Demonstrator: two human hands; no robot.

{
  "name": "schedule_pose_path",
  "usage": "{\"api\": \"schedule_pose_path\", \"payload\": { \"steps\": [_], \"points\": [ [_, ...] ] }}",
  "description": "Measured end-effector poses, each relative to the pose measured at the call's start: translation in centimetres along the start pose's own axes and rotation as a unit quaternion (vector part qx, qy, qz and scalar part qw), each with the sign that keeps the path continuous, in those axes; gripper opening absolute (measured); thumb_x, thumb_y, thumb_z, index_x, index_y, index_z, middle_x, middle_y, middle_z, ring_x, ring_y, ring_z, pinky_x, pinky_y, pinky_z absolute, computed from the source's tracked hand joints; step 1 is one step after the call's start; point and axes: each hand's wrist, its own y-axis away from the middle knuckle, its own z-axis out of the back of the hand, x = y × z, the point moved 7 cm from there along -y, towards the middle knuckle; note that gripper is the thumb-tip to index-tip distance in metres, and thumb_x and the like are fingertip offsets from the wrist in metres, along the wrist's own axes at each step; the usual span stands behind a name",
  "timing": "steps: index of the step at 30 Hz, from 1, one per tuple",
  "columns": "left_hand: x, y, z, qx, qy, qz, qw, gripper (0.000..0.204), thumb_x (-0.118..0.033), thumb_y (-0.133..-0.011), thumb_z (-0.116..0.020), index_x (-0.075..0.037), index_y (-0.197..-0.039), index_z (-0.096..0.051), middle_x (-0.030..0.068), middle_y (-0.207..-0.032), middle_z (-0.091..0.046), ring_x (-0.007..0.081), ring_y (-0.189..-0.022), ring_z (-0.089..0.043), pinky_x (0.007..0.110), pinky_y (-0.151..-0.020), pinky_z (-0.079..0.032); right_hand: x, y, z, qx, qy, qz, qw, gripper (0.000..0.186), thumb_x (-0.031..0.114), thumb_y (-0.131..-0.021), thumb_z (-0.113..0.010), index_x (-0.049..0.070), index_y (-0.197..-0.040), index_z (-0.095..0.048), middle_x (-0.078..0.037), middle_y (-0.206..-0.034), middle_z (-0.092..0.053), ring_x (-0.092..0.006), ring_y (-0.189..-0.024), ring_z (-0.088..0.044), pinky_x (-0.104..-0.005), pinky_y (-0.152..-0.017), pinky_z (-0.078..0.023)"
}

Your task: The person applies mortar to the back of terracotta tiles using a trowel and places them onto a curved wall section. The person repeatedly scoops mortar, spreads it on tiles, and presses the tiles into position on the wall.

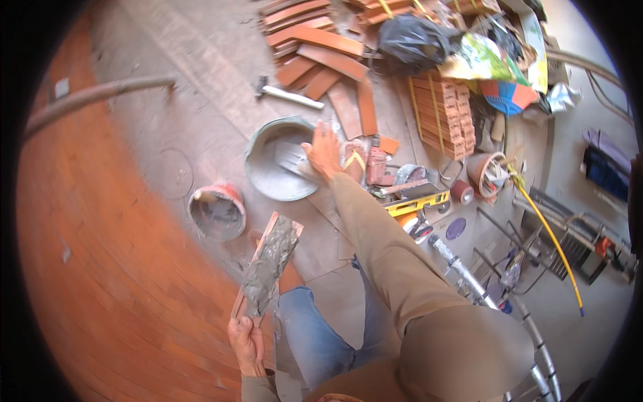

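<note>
My left hand (pixel 248 340) grips the lower end of a long, narrow terracotta tile (pixel 273 231). Thick wet grey mortar (pixel 269 268) covers most of the tile's upper face. Farther forward, my right hand (pixel 323 151) is at the right rim of a round grey basin (pixel 258 167), its fingers spread apart. Inside the basin, beside those fingers, lies a pale flat shape (pixel 290 157) that I cannot make out clearly. A reddish bucket (pixel 236 194) with grey mortar inside stands left of the tile.
A hammer (pixel 291 96) lies beyond the basin near loose terracotta tiles (pixel 328 60). Strapped tiles (pixel 442 114) are stacked at the right. A yellow spirit level (pixel 422 201) lies beside my right forearm. Laid orange tiles (pixel 134 288) cover the left side, where a curved pole (pixel 100 94) crosses.
</note>
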Motion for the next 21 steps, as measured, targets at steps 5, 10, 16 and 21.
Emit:
{"api": "schedule_pose_path", "payload": {
  "steps": [5,10,16,21],
  "points": [
    [1.2,0.8,-6.8,0.04,-0.111,0.035,0.992,0.066,-0.023,-0.092,-0.065,0.003,-0.144,-0.035,0.0129,-0.143,-0.046,0.0237,-0.129,-0.047,0.04,-0.104,-0.04,-3.8,-3.8,-1.1,0.172,-0.085,-0.024,0.981,0.044,0.02,-0.085,-0.065,-0.002,-0.12,-0.052,-0.029,-0.127,-0.053,-0.0455,-0.112,-0.055,-0.0515,-0.094,-0.046],
    [0.2,2.3,-14.1,0.06,-0.141,0.032,0.988,0.067,-0.024,-0.092,-0.066,0.002,-0.145,-0.035,0.0128,-0.145,-0.045,0.0237,-0.13,-0.046,0.039,-0.104,-0.04,-7.0,1.4,1.0,0.121,-0.182,0.034,0.975,0.026,0.01,-0.078,-0.058,-0.002,-0.101,-0.057,-0.029,-0.096,-0.064,-0.0453,-0.095,-0.062,-0.051,-0.082,-0.048],
    [-3.0,3.7,-21.8,0.076,-0.114,0.0,0.991,0.06,-0.014,-0.093,-0.063,0.009,-0.141,-0.036,0.0103,-0.113,-0.06,0.0202,-0.107,-0.058,0.038,-0.097,-0.045,-18.4,6.3,13.0,-0.002,-0.279,-0.061,0.958,0.029,0.016,-0.076,-0.064,-0.003,-0.097,-0.061,-0.024,-0.095,-0.065,-0.0353,-0.092,-0.064,-0.0437,-0.082,-0.05],
    [-4.6,5.0,-28.1,0.161,-0.184,0.017,0.969,0.06,-0.024,-0.092,-0.066,0.0,-0.141,-0.04,0.0104,-0.137,-0.052,0.0214,-0.119,-0.054,0.039,-0.1,-0.043,-31.2,13.1,26.5,-0.043,-0.43,-0.223,0.874,0.031,0.015,-0.078,-0.07,-0.003,-0.101,-0.06,-0.013,-0.093,-0.066,-0.0204,-0.081,-0.064,-0.0333,-0.068,-0.052]
  ]
}}
